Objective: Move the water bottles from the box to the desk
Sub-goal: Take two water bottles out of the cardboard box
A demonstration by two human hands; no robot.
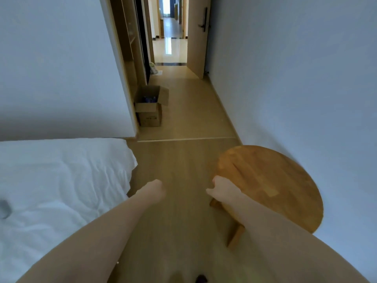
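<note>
An open cardboard box [150,116] stands on the floor by the left wall, some way ahead of me. Dark blue bottle tops [149,99] show inside it. A round wooden table [271,184] stands at the right against the wall. My left hand [155,190] hangs over the floor with its fingers curled under, holding nothing. My right hand [219,187] is at the table's left edge, fingers loosely bent and empty; whether it touches the edge I cannot tell.
A bed with a white sheet [61,180] fills the left side. A strip of wooden floor [183,160] runs between bed and table toward the box. Beyond the box, a wooden door [197,37] stands open onto a bright corridor.
</note>
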